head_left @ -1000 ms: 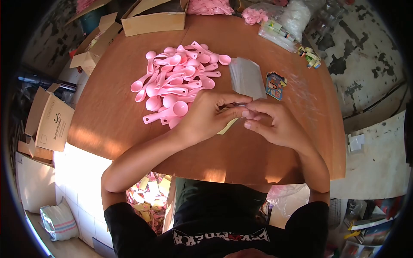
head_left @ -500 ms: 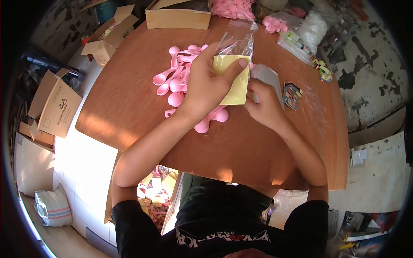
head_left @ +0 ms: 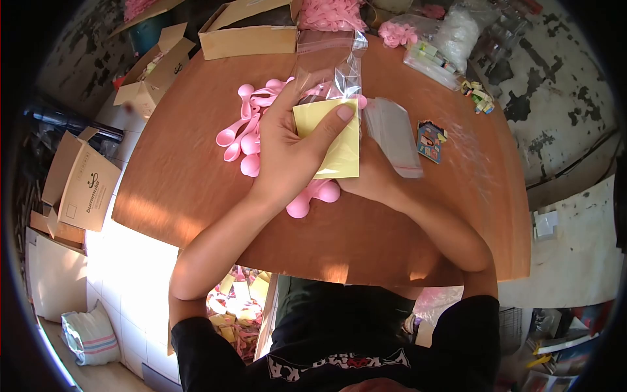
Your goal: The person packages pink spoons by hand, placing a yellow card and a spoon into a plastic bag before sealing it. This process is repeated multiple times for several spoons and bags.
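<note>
My left hand (head_left: 287,144) is closed around a clear plastic bag (head_left: 330,62) with a yellow card (head_left: 336,144) at its lower part. The thumb presses on the card's face, and the bag's top end points away from me. My right hand (head_left: 372,170) is behind the card's right edge, its fingers hidden. Pink plastic scoops (head_left: 238,134) lie in a loose pile beneath and left of my left hand. More pink scoops (head_left: 313,196) show just below the card. To the right of my right hand is a stack of clear bags (head_left: 395,137).
A small printed card (head_left: 431,142) lies right of the bags. An open cardboard box (head_left: 248,39) and pink scoops in heaps (head_left: 332,14) stand at the table's far edge. Plastic packets (head_left: 431,62) are at far right. Below the near edge, a box holds cards and pink pieces (head_left: 241,304).
My right hand has moved left and in behind the yellow card, so its fingers are now hidden. My left hand still holds the bag and card. The whole view has shifted slightly.
</note>
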`<action>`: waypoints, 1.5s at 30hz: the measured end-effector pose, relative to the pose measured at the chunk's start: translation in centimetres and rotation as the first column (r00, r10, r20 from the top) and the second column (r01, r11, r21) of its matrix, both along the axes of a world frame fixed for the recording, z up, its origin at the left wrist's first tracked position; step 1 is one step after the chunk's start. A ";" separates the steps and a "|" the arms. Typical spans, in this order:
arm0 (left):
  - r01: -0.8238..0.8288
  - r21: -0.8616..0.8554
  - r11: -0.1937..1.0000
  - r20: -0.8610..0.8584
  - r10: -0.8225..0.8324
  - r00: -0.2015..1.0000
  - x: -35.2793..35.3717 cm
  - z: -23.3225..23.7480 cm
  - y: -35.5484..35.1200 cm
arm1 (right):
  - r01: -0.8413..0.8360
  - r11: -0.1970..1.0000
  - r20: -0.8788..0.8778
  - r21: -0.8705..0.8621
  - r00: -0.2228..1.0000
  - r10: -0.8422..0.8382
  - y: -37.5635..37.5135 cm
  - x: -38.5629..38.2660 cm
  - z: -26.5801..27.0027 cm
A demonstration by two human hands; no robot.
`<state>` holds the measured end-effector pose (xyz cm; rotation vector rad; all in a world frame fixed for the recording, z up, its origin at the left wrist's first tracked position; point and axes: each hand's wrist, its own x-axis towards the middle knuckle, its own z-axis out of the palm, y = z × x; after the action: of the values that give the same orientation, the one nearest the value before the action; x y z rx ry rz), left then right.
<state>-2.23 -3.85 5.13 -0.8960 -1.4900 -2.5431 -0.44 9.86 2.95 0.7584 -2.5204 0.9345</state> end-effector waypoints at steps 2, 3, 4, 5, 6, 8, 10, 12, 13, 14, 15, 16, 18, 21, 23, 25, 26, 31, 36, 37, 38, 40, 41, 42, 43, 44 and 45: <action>0.030 -0.033 0.999 0.004 -0.030 1.000 -0.1 -0.2 -0.1 | 0.237 0.970 0.160 0.051 0.957 -0.242 4.3 0.5 -1.3; 0.030 -0.033 0.999 0.006 -0.030 1.000 0.0 -0.4 -0.1 | 0.259 0.962 -0.050 -0.085 0.963 -0.263 6.1 0.1 -2.2; 0.069 -0.110 0.992 0.054 -0.063 0.997 0.0 -0.6 -0.1 | 0.354 0.933 0.081 -0.065 0.934 -0.349 8.6 0.2 -2.5; 0.110 -0.183 0.977 0.106 -0.092 0.990 0.1 -0.9 0.1 | 0.421 0.907 0.144 -0.016 0.898 -0.415 10.9 0.4 -3.0; 0.101 -0.212 0.972 0.111 -0.079 0.991 0.0 -1.5 0.6 | 0.426 0.905 0.188 0.015 0.887 -0.421 12.9 0.6 -3.0; 0.160 -0.261 0.952 0.112 -0.134 0.985 0.2 -2.6 1.2 | 0.437 0.898 0.230 0.048 0.870 -0.436 15.0 1.1 -3.2; 0.286 -0.414 0.864 0.174 -0.233 0.957 0.3 -2.8 1.2 | 0.427 0.899 0.078 0.103 0.897 -0.435 15.7 1.7 -3.4; 0.297 -0.444 0.845 0.125 -0.270 0.955 0.4 -4.1 1.8 | 0.403 0.907 0.022 0.125 0.913 -0.408 15.0 1.9 -3.1; 0.303 -0.471 0.829 0.077 -0.303 0.950 0.5 -4.4 2.1 | 0.376 0.914 -0.035 0.153 0.926 -0.375 14.4 1.9 -2.8; 0.326 -0.542 0.775 0.101 -0.325 0.940 0.6 -4.3 2.0 | 0.381 0.891 -0.075 0.248 0.924 -0.374 14.3 1.9 -2.6; 0.332 -0.544 0.770 0.100 -0.333 0.937 0.7 -4.6 2.1 | 0.389 0.888 -0.076 0.244 0.921 -0.383 14.2 1.7 -2.5; 0.347 -0.560 0.752 0.126 -0.337 0.933 0.7 -5.1 2.3 | 0.379 0.883 -0.074 0.276 0.925 -0.374 14.1 1.4 -2.4; 0.378 -0.601 0.704 0.174 -0.347 0.922 1.0 -5.0 2.4 | 0.371 0.878 -0.072 0.303 0.927 -0.367 13.4 1.0 -2.2; 0.341 -0.528 0.778 0.123 -0.327 0.937 1.2 -5.8 2.9 | 0.354 0.909 -0.184 0.220 0.930 -0.317 12.5 0.6 -2.0; 0.362 -0.535 0.764 0.150 -0.336 0.930 1.4 -5.4 2.8 | 0.325 0.872 -0.157 0.366 0.945 -0.286 12.6 0.4 -2.4; 0.384 -0.543 0.747 0.179 -0.345 0.922 1.6 -5.2 2.8 | 0.338 0.857 -0.128 0.388 0.941 -0.313 12.6 0.1 -2.0; 0.392 -0.551 0.737 0.190 -0.347 0.919 1.7 -5.2 2.8 | 0.347 0.843 -0.099 0.411 0.936 -0.337 12.6 -0.3 -1.8; 0.420 -0.580 0.698 0.214 -0.367 0.905 1.9 -5.4 2.7 | 0.394 0.861 0.070 0.321 0.897 -0.437 14.4 -2.0 -2.0; 0.444 -0.556 0.703 0.228 -0.385 0.894 1.9 -5.2 2.4 | 0.445 0.869 0.297 -0.216 0.878 -0.376 13.6 0.9 2.1; 0.461 -0.547 0.699 0.245 -0.393 0.886 1.9 -5.1 2.4 | 0.357 0.836 0.227 -0.416 0.931 -0.285 13.2 1.6 2.8; 0.461 -0.543 0.702 0.246 -0.391 0.887 1.9 -5.2 2.4 | 0.248 0.764 0.137 -0.596 0.968 -0.208 12.8 2.2 3.5; 0.450 -0.539 0.711 0.225 -0.394 0.891 1.9 -5.2 2.5 | 0.216 0.723 0.086 -0.656 0.973 -0.212 11.2 3.4 4.5; 0.451 -0.540 0.711 0.225 -0.395 0.891 1.9 -5.2 2.6 | 0.178 0.679 0.034 -0.712 0.975 -0.220 10.5 3.9 4.7; 0.450 -0.527 0.721 0.222 -0.395 0.892 1.9 -5.4 2.6 | 0.178 0.678 0.033 -0.713 0.975 -0.221 10.1 4.2 4.6; 0.449 -0.513 0.732 0.220 -0.394 0.893 1.9 -5.5 2.6 | 0.151 0.681 0.012 -0.717 0.979 -0.204 9.8 4.5 4.6; 0.448 -0.513 0.732 0.219 -0.393 0.893 1.9 -5.6 2.7 | 0.122 0.683 -0.010 -0.720 0.982 -0.187 9.6 4.6 4.5; 0.444 -0.498 0.745 0.223 -0.385 0.896 1.8 -5.7 2.7 | 0.121 0.683 -0.010 -0.721 0.983 -0.185 9.4 4.7 4.3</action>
<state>-0.38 -1.16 -0.61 -1.3059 -2.3535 -2.4974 4.26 19.25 7.28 0.3062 -1.8370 1.6313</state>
